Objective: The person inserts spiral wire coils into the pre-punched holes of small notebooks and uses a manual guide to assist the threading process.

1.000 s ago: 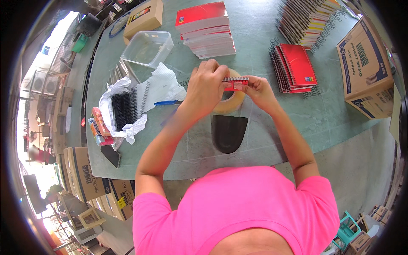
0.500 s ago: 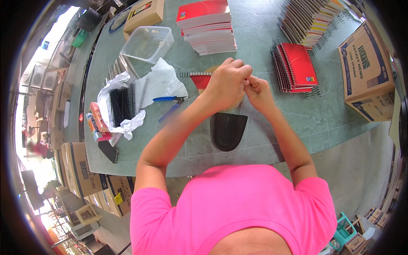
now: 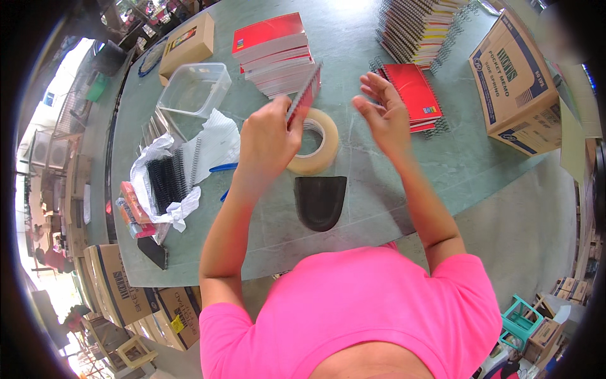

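Observation:
My left hand (image 3: 268,136) grips a small red memo notebook (image 3: 305,95), tilted almost edge-on to me and slightly blurred. Below it a wide roll of clear tape (image 3: 326,142) lies flat on the green table. My right hand (image 3: 386,117) is raised apart from the notebook, its fingers spread with nothing in them. Close beside that hand sits a small pile of red spiral notebooks (image 3: 413,95). Nearer to me rests a black rounded pad-like piece (image 3: 320,202). A blue-handled tool (image 3: 223,168) is partly hidden behind my left forearm.
A stack of red-covered pads (image 3: 271,57) stands ahead. Further left are a clear plastic tub (image 3: 196,88) and black wire coils (image 3: 169,177) in white paper. A tall pile of spiral notebooks (image 3: 423,28) and a cardboard box (image 3: 517,85) occupy the right.
My hands were together at the notebook's coil and have parted. The left has moved left, tipping the notebook up; the right has opened. The tape roll is now largely uncovered. The view has shifted.

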`<state>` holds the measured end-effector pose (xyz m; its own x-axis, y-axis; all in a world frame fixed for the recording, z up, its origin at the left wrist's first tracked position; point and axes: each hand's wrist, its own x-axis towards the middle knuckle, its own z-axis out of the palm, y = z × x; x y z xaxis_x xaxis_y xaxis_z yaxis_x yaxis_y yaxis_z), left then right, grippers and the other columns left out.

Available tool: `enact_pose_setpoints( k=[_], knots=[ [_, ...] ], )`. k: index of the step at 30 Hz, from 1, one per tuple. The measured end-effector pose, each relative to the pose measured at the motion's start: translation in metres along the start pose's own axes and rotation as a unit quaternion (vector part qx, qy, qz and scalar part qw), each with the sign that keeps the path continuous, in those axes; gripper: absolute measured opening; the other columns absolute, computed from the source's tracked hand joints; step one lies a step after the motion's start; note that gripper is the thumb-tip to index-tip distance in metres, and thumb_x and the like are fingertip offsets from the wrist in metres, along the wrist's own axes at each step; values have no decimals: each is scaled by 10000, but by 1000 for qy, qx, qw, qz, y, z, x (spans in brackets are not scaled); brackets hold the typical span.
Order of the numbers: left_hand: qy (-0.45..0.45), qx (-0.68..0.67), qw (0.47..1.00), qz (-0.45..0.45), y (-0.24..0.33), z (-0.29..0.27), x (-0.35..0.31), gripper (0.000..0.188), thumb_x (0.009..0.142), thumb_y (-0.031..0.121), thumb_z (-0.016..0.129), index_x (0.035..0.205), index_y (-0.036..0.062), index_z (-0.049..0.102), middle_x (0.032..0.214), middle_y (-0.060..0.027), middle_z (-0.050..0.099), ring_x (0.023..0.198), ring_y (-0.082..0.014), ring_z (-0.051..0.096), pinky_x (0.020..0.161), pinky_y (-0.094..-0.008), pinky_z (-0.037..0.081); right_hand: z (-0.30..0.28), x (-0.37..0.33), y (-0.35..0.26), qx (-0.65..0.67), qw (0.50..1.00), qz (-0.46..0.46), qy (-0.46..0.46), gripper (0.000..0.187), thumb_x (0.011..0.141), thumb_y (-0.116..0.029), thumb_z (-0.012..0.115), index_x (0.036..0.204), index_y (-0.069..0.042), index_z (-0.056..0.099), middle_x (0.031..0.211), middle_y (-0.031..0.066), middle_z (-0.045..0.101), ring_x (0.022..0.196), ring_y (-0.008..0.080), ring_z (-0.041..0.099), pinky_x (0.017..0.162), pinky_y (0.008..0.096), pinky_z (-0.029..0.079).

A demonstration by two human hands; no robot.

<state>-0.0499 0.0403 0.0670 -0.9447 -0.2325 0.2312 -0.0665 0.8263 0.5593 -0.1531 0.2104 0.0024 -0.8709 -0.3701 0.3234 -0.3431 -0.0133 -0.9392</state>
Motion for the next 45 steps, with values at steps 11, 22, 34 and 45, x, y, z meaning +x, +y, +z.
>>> enact_pose_setpoints(
  k=[11, 22, 34, 45],
  knots=[
    [25, -116, 964, 239, 29, 23, 1, 424, 761, 238, 711, 1121, 51, 588, 1101, -158, 568, 1020, -330, 542, 872, -384, 439, -108, 48, -53, -22, 998, 49, -28, 367, 869, -160, 594, 1176, 14, 492, 1042, 81, 617, 942, 140, 576, 828, 279, 458],
    [-52, -188, 973, 120, -13, 42, -6, 299, 796, 165, 677, 1060, 40, 615, 1050, -137, 596, 913, -281, 586, 799, -355, 467, -157, 44, 55, -279, 954, 112, 10, 404, 916, -138, 469, 1284, 28, 461, 1248, 171, 546, 1142, 219, 519, 985, 288, 348],
    [297, 258, 893, 220, -92, -14, 114, 212, 797, 132, 623, 990, 49, 650, 989, -101, 655, 911, -276, 569, 799, -404, 452, -111, 31, -19, -378, 921, -88, 26, 364, 886, -112, 540, 1232, -1, 513, 1215, 195, 552, 1144, 311, 521, 969, 347, 381],
    [190, 263, 920, 218, -94, -23, 115, 232, 761, 126, 633, 980, 56, 664, 882, -56, 674, 890, -233, 590, 803, -353, 440, -40, 40, -56, -259, 947, -116, -151, 361, 839, -140, 619, 1178, -29, 562, 1144, 165, 601, 1035, 274, 590, 847, 317, 449]
  ],
)
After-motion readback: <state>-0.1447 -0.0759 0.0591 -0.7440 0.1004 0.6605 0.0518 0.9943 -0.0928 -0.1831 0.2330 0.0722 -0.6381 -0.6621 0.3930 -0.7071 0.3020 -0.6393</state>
